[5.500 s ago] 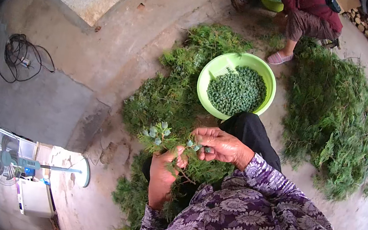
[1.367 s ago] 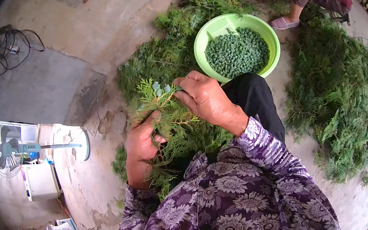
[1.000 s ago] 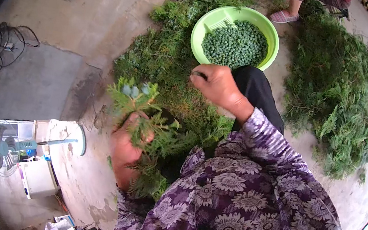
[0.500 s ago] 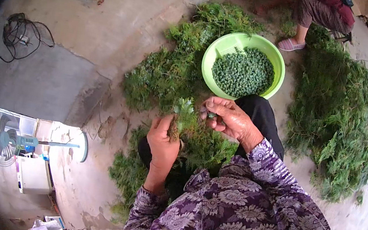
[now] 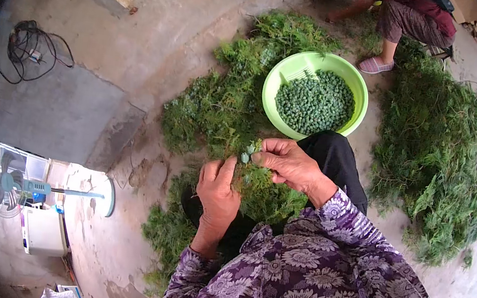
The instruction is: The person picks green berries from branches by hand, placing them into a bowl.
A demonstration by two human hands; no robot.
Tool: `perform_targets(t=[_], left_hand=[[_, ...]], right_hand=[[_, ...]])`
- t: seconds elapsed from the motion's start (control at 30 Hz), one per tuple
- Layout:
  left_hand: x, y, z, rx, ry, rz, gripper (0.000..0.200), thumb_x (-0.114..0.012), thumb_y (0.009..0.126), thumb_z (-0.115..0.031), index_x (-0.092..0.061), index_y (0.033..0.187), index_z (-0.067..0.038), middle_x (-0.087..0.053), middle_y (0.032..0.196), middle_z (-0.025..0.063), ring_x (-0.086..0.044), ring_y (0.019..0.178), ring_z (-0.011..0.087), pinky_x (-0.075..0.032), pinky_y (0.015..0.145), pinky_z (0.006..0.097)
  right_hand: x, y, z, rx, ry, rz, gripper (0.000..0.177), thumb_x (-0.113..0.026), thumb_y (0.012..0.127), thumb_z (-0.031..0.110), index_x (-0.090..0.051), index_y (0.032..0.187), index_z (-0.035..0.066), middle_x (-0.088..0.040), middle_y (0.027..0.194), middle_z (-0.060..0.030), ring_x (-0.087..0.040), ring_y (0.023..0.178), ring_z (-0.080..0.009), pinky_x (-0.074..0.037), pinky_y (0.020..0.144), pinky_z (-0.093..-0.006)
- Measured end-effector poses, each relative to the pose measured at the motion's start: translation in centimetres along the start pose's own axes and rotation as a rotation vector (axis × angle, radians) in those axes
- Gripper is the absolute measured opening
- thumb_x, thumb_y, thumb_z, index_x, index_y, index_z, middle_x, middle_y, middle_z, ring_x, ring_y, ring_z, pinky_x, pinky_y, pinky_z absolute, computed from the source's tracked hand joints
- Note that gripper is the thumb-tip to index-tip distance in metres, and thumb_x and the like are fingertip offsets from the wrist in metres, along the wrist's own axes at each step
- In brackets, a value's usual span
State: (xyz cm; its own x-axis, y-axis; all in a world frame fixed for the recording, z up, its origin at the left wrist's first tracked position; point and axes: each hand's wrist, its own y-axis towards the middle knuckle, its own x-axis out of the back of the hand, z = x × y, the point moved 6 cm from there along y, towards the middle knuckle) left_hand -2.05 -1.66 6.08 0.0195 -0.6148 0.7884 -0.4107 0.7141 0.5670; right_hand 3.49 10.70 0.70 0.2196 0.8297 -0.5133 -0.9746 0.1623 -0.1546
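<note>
My left hand [image 5: 219, 188] is closed around the stem end of a small evergreen sprig [image 5: 256, 146], which sticks up past the fingers. Thumb and fingertips of my right hand [image 5: 296, 167] pinch at a pale green seed cone [image 5: 246, 157] on that sprig. Both hands nearly meet above my lap. Just beyond the right hand stands a light green plastic basin [image 5: 269, 101], partly filled with many small green cones [image 5: 314, 103]. Cut evergreen branches [image 5: 210, 111] lie on the floor beyond and left of my hands, with more between my knees.
Another large heap of evergreen branches [image 5: 438, 159] lies at the right. At the top, a co-worker [image 5: 418, 22] sits low, reaching toward the greenery. A fan [image 5: 8, 182] stands at the left, and a coiled cable [image 5: 30, 49] lies on a grey slab [image 5: 44, 100].
My right hand has moved left and slightly down to the sprig, its fingertips now against a cone. My left hand has shifted slightly right. The co-worker's head and arm have come into view.
</note>
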Motion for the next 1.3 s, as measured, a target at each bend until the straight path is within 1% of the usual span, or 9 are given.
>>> perform_targets(t=[0.13,0.37,0.47,0.63,0.73,0.83,0.9,1.13,1.3], left_hand=[[-1.3,-0.5,0.0,0.168,-0.363,0.215,0.043,-0.065,0.063,-0.002,-0.054,0.104,-0.004,-0.052,0.093,0.0153,-0.052,0.087,0.0331,-0.043,0.074,0.0356],[-3.3,-2.1,1.2,0.488,-1.366,0.374,0.045,-0.064,0.077,-0.021,-0.049,0.111,0.003,-0.052,0.091,0.0002,-0.050,0.080,0.0089,-0.041,0.069,0.0230],[-4.0,-3.5,3.4,0.883,-1.174,0.458,0.033,-0.059,0.081,-0.021,-0.053,0.104,0.002,-0.051,0.077,-0.0034,-0.044,0.068,0.0039,-0.036,0.060,0.0188],[-4.8,-3.1,2.5,0.720,-1.019,0.440,0.017,-0.058,0.082,-0.015,-0.058,0.085,0.002,-0.046,0.067,-0.0068,-0.037,0.059,0.0016,-0.031,0.053,0.0184],[-4.5,-3.0,2.4,0.724,-0.959,0.390,0.014,-0.059,0.081,-0.011,-0.058,0.078,0.002,-0.047,0.065,-0.0063,-0.037,0.059,0.0020,-0.032,0.051,0.0190],[-3.8,-2.5,1.6,0.684,-0.927,0.342,0.014,-0.060,0.080,-0.009,-0.058,0.076,0.003,-0.047,0.065,-0.0057,-0.038,0.059,0.0021,-0.032,0.050,0.0193],[-3.3,-2.3,1.4,0.672,-0.936,0.325,0.013,-0.060,0.080,-0.009,-0.057,0.077,0.004,-0.048,0.066,-0.0053,-0.039,0.059,0.0021,-0.033,0.051,0.0194],[-0.5,-1.8,1.7,0.596,-0.896,0.375,0.012,-0.060,0.078,-0.007,-0.059,0.076,0.004,-0.050,0.063,-0.0043,-0.040,0.058,0.0023,-0.033,0.051,0.0191],[1.7,-1.7,4.1,0.613,-0.931,0.285,0.010,-0.063,0.076,-0.006,-0.060,0.074,0.003,-0.051,0.063,-0.0044,-0.042,0.056,0.0028,-0.034,0.050,0.0189]], right_hand=[[0.3,-0.2,0.0,0.011,0.048,0.022,0.010,-0.060,0.079,0.016,-0.055,0.078,0.008,-0.045,0.059,0.0071,-0.041,0.044,-0.0008,-0.032,0.038,-0.0134],[0.7,-0.4,-0.1,0.094,0.046,0.065,0.011,-0.057,0.076,0.006,-0.056,0.086,0.006,-0.053,0.072,0.0045,-0.046,0.055,-0.0013,-0.037,0.047,-0.0137],[0.8,-0.3,-0.2,0.105,0.040,0.077,0.012,-0.057,0.075,0.005,-0.056,0.087,0.006,-0.053,0.072,0.0039,-0.046,0.055,-0.0016,-0.037,0.047,-0.0149],[0.8,0.2,-0.9,0.188,-0.129,0.054,0.013,-0.056,0.072,0.003,-0.058,0.086,0.004,-0.054,0.069,0.0024,-0.045,0.055,-0.0017,-0.037,0.046,-0.0186],[1.2,0.2,-0.4,0.522,-0.505,-0.146,0.012,-0.056,0.071,0.002,-0.058,0.084,0.003,-0.055,0.067,0.0017,-0.044,0.055,-0.0016,-0.036,0.047,-0.0199],[0.9,0.0,0.0,0.498,-0.310,-0.083,0.016,-0.055,0.071,0.001,-0.057,0.087,0.003,-0.053,0.065,0.0016,-0.042,0.051,-0.0022,-0.033,0.043,-0.0187],[1.2,-0.4,-1.7,0.004,0.253,-0.062,0.018,-0.052,0.072,-0.002,-0.055,0.090,0.000,-0.052,0.065,0.0016,-0.036,0.043,-0.0027,-0.027,0.038,-0.0168],[1.9,-1.0,-1.0,-0.056,0.438,0.101,0.015,-0.053,0.071,-0.003,-0.052,0.086,-0.003,-0.043,0.056,0.0000,-0.030,0.038,-0.0042,-0.020,0.034,-0.0187],[3.7,-2.1,-0.1,0.033,0.484,0.092,0.012,-0.052,0.076,0.005,-0.051,0.086,-0.002,-0.053,0.070,-0.0055,-0.039,0.042,-0.0061,-0.025,0.033,-0.0163]])
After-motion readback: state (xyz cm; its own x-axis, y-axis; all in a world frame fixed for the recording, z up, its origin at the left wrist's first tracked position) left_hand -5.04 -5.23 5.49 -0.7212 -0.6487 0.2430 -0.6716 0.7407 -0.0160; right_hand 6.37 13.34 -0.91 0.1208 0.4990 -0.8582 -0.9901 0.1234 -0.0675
